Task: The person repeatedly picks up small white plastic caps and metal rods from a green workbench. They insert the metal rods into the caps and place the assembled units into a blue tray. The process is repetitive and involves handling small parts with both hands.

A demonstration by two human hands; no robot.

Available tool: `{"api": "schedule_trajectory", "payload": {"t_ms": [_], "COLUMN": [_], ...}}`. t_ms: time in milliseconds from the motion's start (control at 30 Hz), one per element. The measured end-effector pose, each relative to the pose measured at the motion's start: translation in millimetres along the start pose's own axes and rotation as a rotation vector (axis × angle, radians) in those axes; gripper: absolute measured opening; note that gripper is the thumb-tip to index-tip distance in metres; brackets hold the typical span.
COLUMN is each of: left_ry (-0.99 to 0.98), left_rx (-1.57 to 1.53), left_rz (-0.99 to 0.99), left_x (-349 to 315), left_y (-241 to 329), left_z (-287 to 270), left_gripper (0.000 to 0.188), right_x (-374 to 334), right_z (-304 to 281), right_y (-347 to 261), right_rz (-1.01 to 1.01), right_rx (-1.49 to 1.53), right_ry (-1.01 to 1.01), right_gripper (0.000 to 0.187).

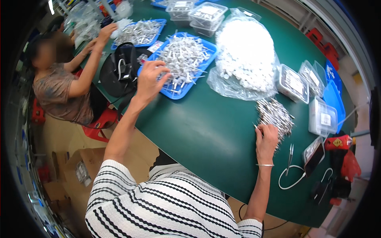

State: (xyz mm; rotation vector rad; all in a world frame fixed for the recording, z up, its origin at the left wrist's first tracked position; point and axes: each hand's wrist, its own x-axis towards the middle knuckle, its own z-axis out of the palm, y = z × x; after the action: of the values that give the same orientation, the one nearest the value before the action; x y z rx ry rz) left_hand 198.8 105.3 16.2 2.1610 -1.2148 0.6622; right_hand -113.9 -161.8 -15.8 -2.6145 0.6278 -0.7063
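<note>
My left hand [151, 81] reaches over the near left edge of a blue tray [174, 94], its fingers bent and apart with nothing visible between them. Heaped in that tray are many small clear-and-white plastic pieces with thin metal ends [184, 57]. At the right, my right hand [266, 139] rests at the near edge of a loose pile of thin metal pins [276, 115] on the green table. Its thumb and fingertips pinch one small metal pin [255, 125], which points up and left. A bracelet circles my right wrist.
A large clear bag of white caps [248, 51] stands mid-table. Lidded clear boxes [293, 83] are right of it. Tweezers [290, 158], a phone [314, 154] and a white cable [283, 184] lie near right. A black bag [119, 71] and co-worker [65, 87] are left.
</note>
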Motion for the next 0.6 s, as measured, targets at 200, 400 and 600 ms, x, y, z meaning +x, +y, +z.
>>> {"api": "schedule_trajectory", "payload": {"t_ms": [200,400,600], "left_ry": [-0.027,-0.440,-0.407], "left_rx": [-0.402,0.093,0.155], "left_rz": [0.114,0.254,0.245], "left_x": [41,74,72], "left_y": [84,102,94], "left_z": [33,142,155], "left_gripper": [0.013,0.011,0.014], "right_x": [8,-6,-18], "right_z": [-8,-35,-34], "right_y": [-16,-31,-16], "right_rz": [-0.053,0.316,0.541], "right_rx": [0.032,0.729,1.476], "right_ry": [0.092,0.181,0.146], "right_gripper": [0.007,0.006,0.019]}}
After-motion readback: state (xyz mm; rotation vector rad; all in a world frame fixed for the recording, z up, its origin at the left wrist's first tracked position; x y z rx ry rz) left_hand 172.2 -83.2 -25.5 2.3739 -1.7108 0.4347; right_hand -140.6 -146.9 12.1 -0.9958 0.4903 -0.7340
